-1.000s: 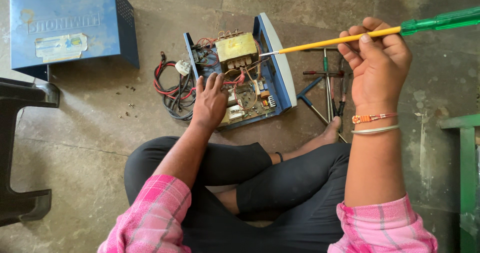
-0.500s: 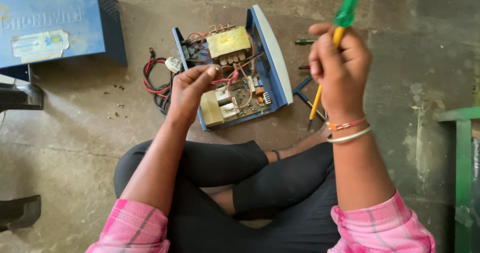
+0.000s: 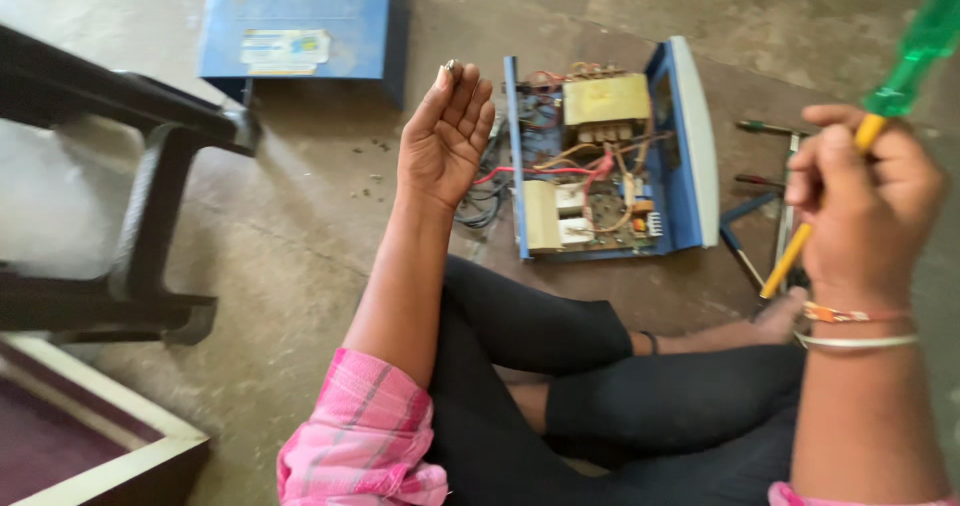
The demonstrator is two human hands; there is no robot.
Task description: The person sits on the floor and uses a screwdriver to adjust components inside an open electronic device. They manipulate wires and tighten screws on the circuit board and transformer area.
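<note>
The left hand (image 3: 445, 136) is raised palm-up with its grip loosely open, a small metal piece, perhaps a screw (image 3: 451, 66), pinched or balanced at the fingertips; which of the two I cannot tell. The right hand (image 3: 865, 211) has its grip closed around a screwdriver (image 3: 880, 106) with a green handle and yellow shaft, the tip pointing down toward the person's foot. The small piece looks easy to lose: held so lightly and high above the floor, a tilt of the fingers could send it rolling across the rough concrete or down into the wiring. The long shaft, swung loosely, could also jab the leg beneath it. The opened blue unit (image 3: 600, 151), its transformer and circuit board exposed, lies on the floor just beside the left hand and between both hands, touched by neither. Its blue cover (image 3: 300, 21) sits well apart toward the far edge of the floor, with spare tools (image 3: 765, 181) beside the unit under the right hand.
</note>
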